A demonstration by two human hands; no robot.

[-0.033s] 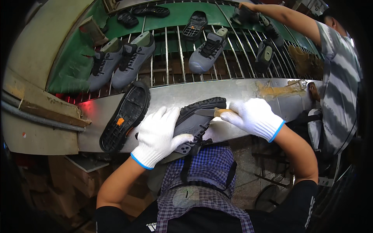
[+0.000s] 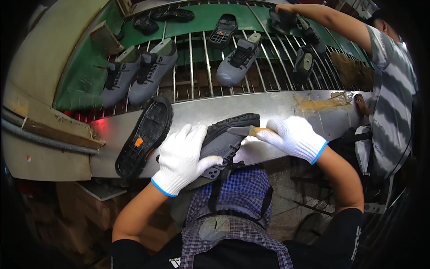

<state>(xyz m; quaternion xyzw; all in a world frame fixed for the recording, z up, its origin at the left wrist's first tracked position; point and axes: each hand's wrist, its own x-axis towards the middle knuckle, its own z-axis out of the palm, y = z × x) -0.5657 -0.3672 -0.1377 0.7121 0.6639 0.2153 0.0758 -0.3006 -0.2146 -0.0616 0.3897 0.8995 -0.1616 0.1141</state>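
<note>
A grey and black shoe [image 2: 218, 142] lies on its side at the bench's front edge, its black sole turned away from me. My left hand [image 2: 182, 152], in a white knit glove, is closed round its heel end, the thumb pressing on the upper. Gloved the same way, my right hand [image 2: 291, 136] grips a tool with a wooden handle and a flat grey blade [image 2: 239, 131]. That blade rests along the side of the shoe, close to where upper and sole meet. Beside my left hand is a loose black sole [image 2: 147, 134] with an orange patch inside.
Behind the metal bench top [image 2: 206, 107], a rack of metal rods [image 2: 191, 67] holds several grey shoes [image 2: 151, 71] and black soles [image 2: 223, 30]. At the right, a person in a striped shirt [image 2: 392, 94] reaches over the rack. A beige panel [image 2: 40, 121] stands at the left.
My right hand and the bladed tool have shifted very slightly. My left hand and the shoe stay nearly where they were.
</note>
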